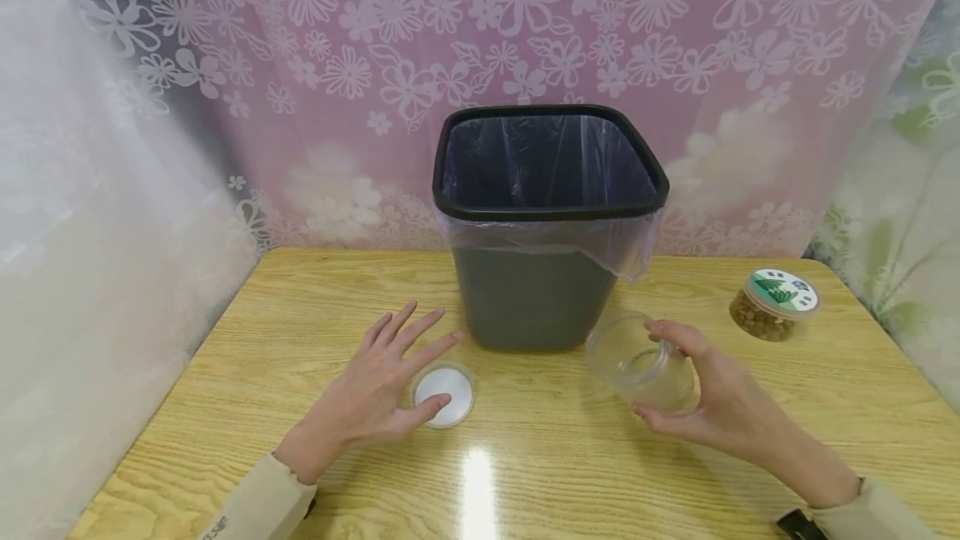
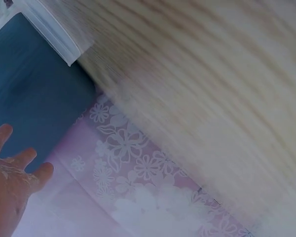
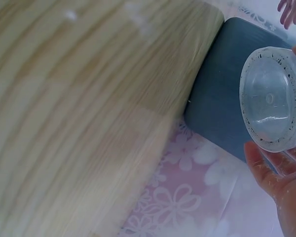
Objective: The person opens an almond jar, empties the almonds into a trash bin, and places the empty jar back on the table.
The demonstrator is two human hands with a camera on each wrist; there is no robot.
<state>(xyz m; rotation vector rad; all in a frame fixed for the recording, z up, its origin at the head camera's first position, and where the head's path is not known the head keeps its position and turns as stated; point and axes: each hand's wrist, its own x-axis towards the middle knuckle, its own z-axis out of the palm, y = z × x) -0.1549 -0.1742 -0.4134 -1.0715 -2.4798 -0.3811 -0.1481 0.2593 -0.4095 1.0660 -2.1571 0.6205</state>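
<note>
My right hand (image 1: 723, 402) grips a clear plastic jar (image 1: 630, 361) between thumb and fingers, tilted beside the bin's lower right side. In the right wrist view the jar's round base (image 3: 271, 98) faces the camera, with small dark specks around its edge. My left hand (image 1: 382, 386) has its fingers spread, and its thumb overlaps a round lid (image 1: 442, 386) with a white centre on the table. Beyond both hands stands a dark grey bin (image 1: 532, 298) with a black rim and a purple bag lining it.
A closed round tub (image 1: 765, 315) of small brown pieces, with a green and white label on top, sits at the table's back right. The wooden table (image 1: 300, 307) ends at a pink flowered curtain (image 1: 337, 107). Pale curtains hang on both sides.
</note>
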